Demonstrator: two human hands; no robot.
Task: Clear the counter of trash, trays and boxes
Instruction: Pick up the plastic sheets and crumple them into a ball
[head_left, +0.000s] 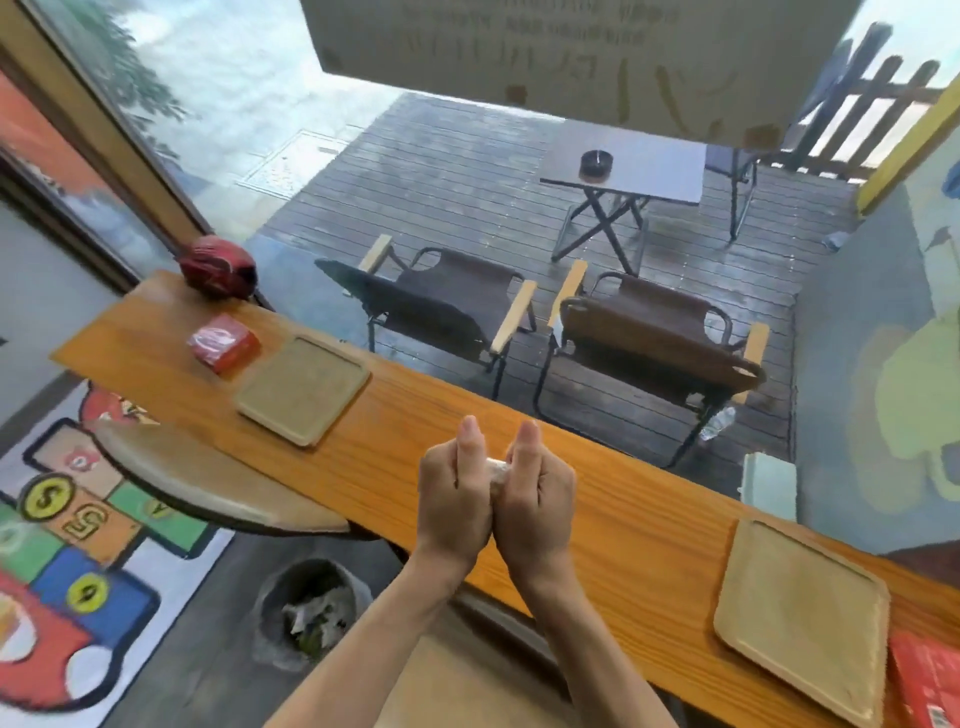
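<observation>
Both hands (496, 493) squeeze white wad (496, 470) | sign (571, 52) writing unreadable, perhaps blurred

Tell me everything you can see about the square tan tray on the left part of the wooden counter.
The square tan tray looks like light wood or fibre, with rounded corners and a low raised rim. It lies flat on the orange-brown wooden counter, its inside bare. A small red box wrapped in clear film sits close beside its far left corner; contact cannot be told. No hand touches it.
</observation>
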